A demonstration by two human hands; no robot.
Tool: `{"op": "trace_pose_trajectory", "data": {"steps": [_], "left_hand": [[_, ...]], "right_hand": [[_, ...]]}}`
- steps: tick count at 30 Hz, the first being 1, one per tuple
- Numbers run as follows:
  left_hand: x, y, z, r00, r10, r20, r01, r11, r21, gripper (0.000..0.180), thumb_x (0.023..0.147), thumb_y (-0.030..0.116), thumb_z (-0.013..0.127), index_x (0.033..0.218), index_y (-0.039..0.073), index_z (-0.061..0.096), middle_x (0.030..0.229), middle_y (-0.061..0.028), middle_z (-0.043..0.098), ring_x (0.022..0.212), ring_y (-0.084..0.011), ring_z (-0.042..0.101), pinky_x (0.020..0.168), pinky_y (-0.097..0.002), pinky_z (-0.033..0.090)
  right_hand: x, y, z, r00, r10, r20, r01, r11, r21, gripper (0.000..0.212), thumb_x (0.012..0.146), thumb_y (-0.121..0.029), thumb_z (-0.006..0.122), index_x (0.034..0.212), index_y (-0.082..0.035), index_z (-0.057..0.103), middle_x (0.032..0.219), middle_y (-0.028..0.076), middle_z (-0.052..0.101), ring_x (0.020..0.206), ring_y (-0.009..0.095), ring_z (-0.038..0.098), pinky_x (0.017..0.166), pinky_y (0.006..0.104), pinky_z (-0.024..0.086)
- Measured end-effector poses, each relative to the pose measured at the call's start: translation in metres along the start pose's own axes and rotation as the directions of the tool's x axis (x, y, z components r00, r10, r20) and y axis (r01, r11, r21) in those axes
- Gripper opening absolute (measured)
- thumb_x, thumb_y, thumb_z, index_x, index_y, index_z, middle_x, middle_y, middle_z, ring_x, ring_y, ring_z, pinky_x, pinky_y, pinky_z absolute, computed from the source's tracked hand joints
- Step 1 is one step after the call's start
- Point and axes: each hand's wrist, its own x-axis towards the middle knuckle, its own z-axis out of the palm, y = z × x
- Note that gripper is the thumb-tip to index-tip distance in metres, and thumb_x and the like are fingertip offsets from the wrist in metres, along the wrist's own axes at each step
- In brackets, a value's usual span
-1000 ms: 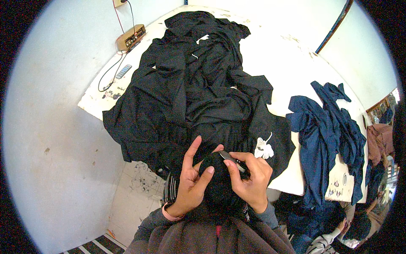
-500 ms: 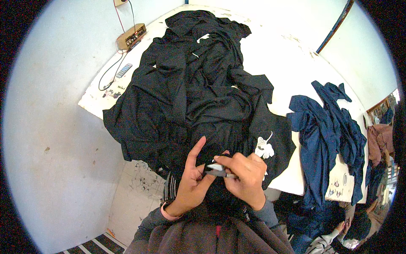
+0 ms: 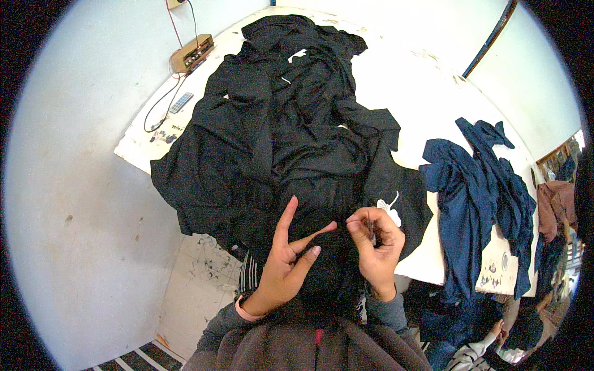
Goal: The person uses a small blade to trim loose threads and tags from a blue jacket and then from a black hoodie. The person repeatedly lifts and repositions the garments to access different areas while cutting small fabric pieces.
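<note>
My left hand (image 3: 281,263) is over the near edge of a black cloth (image 3: 247,154), its index finger pointing up and away. The thumb rests on the cloth, and another finger stretches to the right behind its edge. Just right of it, my right hand (image 3: 377,244) is closed, thumb and index finger pinched together. Something small and dark shows inside its curled fingers, too hidden to name. A white cord-like piece (image 3: 388,210) lies on the cloth just beyond the right hand, which partly covers it.
A white table (image 3: 408,80) carries the black cloth and dark blue cloth pieces (image 3: 464,204) at the right. A brown box with wires (image 3: 193,54) and a remote control (image 3: 181,102) lie at the far left, near the wall (image 3: 80,154). Another person's hand (image 3: 497,328) shows at lower right.
The right hand has drawn away from the left toward the right and turned. A pale, blade-like metal piece between the hands no longer shows there. The left hand has barely moved.
</note>
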Motion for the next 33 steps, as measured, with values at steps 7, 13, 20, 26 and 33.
{"op": "trace_pose_trajectory", "data": {"steps": [7, 13, 20, 26, 33], "left_hand": [[0.002, 0.01, -0.001, 0.999, -0.037, -0.035, 0.03, 0.981, -0.19, 0.086, 0.102, -0.001, 0.051, 0.162, 0.014, -0.009, 0.143, -0.0263, 0.055, 0.133, -0.0248, 0.055, 0.115, -0.0362, 0.037], [-0.001, 0.007, 0.0, 0.993, -0.079, -0.091, 0.056, 0.971, -0.231, 0.092, 0.096, -0.003, 0.061, 0.162, 0.012, -0.001, 0.142, -0.0271, 0.056, 0.131, -0.0276, 0.057, 0.115, -0.0387, 0.039], [0.002, -0.006, -0.004, 0.99, 0.053, -0.128, -0.052, 0.999, 0.014, 0.064, 0.088, -0.003, 0.075, 0.137, 0.004, 0.034, 0.128, -0.0161, 0.063, 0.119, -0.0196, 0.06, 0.102, -0.0314, 0.05], [-0.001, -0.012, -0.014, 0.946, 0.286, -0.153, -0.217, 0.908, 0.36, 0.028, 0.076, -0.006, 0.082, 0.09, 0.0, 0.059, 0.103, -0.0122, 0.067, 0.098, -0.0222, 0.07, 0.089, -0.0343, 0.06], [-0.004, -0.013, -0.021, 0.824, 0.565, -0.035, -0.476, 0.725, 0.499, 0.017, 0.072, -0.009, 0.08, 0.079, 0.0, 0.068, 0.099, -0.0152, 0.069, 0.103, -0.0387, 0.072, 0.085, -0.0444, 0.063]], "right_hand": [[-0.009, 0.0, -0.007, 0.978, -0.156, 0.136, 0.197, 0.907, -0.373, 0.027, 0.081, -0.023, 0.083, 0.096, -0.008, 0.068, 0.071, 0.005, 0.066, 0.06, 0.019, 0.062, 0.055, 0.0309, 0.045], [-0.013, 0.007, -0.004, 0.916, -0.336, 0.217, 0.4, 0.79, -0.464, 0.026, 0.08, -0.019, 0.083, 0.097, -0.008, 0.067, 0.069, 0.003, 0.066, 0.051, 0.017, 0.057, 0.049, 0.0316, 0.04], [-0.001, -0.008, -0.008, 0.968, 0.117, 0.221, -0.136, 0.988, 0.073, 0.031, 0.083, -0.009, 0.08, 0.111, -0.003, 0.068, 0.084, 0.007, 0.07, 0.073, 0.012, 0.067, 0.065, 0.0274, 0.052], [-0.002, 0.003, -0.016, 0.933, -0.093, 0.349, 0.17, 0.965, -0.199, 0.014, 0.072, 0.002, 0.079, 0.083, -0.006, 0.075, 0.077, 0.004, 0.073, 0.064, 0.013, 0.065, 0.065, 0.0279, 0.045], [-0.01, 0.002, -0.028, 0.895, -0.206, 0.394, 0.258, 0.963, -0.081, 0.022, 0.065, -0.001, 0.079, 0.081, -0.014, 0.076, 0.072, -0.001, 0.072, 0.055, 0.013, 0.058, 0.059, 0.0285, 0.038]]}}
